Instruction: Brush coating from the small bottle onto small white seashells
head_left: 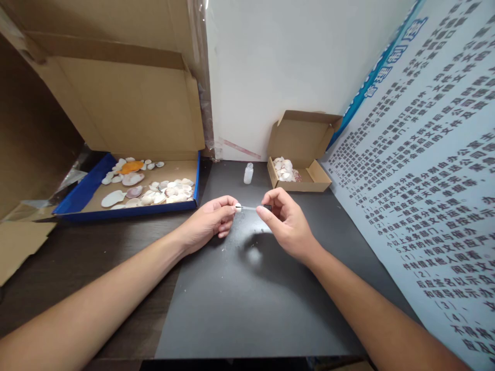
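Between thumb and fingers, my left hand [211, 219] pinches a small white shell [238, 207]. My right hand [285, 221] is closed on the black cap [267, 207] of a brush applicator. Its thin pale stem [249, 208] points left, and the dark tip meets the shell. Both hands are a little above the dark grey mat. Behind them a small open glass bottle [248, 174] with whitish contents stands upright on the mat.
At the left is an open blue-edged box [170, 209] of shells, one orange. A smaller open cardboard box [300, 186] of shells stands at the back right. A white panel [247, 77] rises behind, and a printed poster [436, 170] lines the right side.
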